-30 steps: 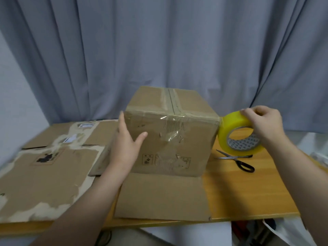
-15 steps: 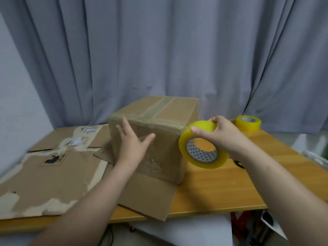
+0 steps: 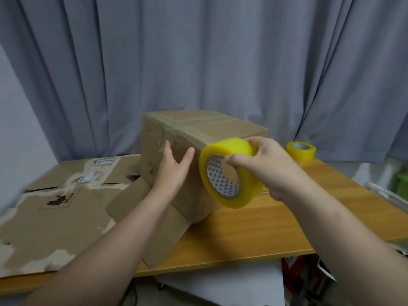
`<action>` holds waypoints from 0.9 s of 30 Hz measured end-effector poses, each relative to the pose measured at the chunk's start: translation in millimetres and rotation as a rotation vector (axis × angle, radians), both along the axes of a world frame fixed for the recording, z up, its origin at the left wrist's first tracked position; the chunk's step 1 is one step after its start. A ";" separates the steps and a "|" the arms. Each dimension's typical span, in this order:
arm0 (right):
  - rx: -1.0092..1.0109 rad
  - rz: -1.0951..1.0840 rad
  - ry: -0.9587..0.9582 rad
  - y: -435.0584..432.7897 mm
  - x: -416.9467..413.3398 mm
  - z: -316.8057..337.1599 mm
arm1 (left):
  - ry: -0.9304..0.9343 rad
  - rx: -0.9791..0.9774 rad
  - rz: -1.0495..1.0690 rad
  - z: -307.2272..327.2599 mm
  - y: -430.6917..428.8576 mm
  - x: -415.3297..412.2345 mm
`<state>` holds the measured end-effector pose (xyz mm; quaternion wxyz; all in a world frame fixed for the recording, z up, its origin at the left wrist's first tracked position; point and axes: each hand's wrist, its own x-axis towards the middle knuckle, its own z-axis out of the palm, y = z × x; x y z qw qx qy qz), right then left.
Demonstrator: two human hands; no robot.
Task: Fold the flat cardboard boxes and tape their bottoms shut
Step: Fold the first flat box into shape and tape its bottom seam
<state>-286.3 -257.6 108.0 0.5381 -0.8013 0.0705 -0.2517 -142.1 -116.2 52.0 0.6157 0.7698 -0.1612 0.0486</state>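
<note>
1. The folded brown cardboard box [image 3: 209, 127] stands on the orange-brown wooden table [image 3: 276, 228], one corner turned toward the camera and a closed face upward. A strip of clear tape runs along that face's seam and over its edge. I judge this to be the bottom, upturned so it can be reached for sealing.
2. The left hand [image 3: 174, 171] lies flat against the box's near side wall, fingers straight and thumb spread. Its grip is open and holds nothing; it only presses. That seems meant to steady or turn the box while the other hand works.
3. The right hand [image 3: 271, 166] holds the large yellow roll of packing tape [image 3: 234, 146] off the table, just in front of the box's near corner. Its grip is closed on the roll, thumb inside the core and fingers over the outer band, a hold that suits bringing the roll to the cardboard. I cannot make out a free tape end.
4. The box's unsealed lower flaps splay outward on the table, and one brown flap [image 3: 170, 239] reaches past the table's near edge.
5. Flat, torn brown cardboard sheets [image 3: 55, 221] lie to the left, beside the box, probably waiting to be folded.
6. A smaller second yellow tape roll [image 3: 301, 151] sits on the table behind the right hand, near the grey curtain [image 3: 198, 62], apparently a spare.
</note>
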 end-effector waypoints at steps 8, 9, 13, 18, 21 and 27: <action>-0.095 0.039 0.079 56.3 48.8 -33.5 | 0.057 0.016 0.078 -5.3 40.5 -6.4; -0.061 0.074 0.071 60.3 52.3 -34.5 | 0.091 -0.047 0.054 -5.8 41.7 -19.4; -0.053 0.257 0.083 54.9 71.4 -32.7 | 0.335 -0.231 -0.107 -4.3 33.8 -48.5; -0.657 0.187 -0.066 -6.6 110.6 -14.8 | 0.404 -0.267 -0.088 8.2 25.6 -50.8; -1.093 0.422 0.071 -28.0 142.7 -24.7 | 0.438 -0.207 -0.048 7.0 26.1 -50.4; -1.068 0.343 -0.138 -28.5 161.1 -44.9 | 0.331 -0.236 0.040 -1.8 5.3 -72.5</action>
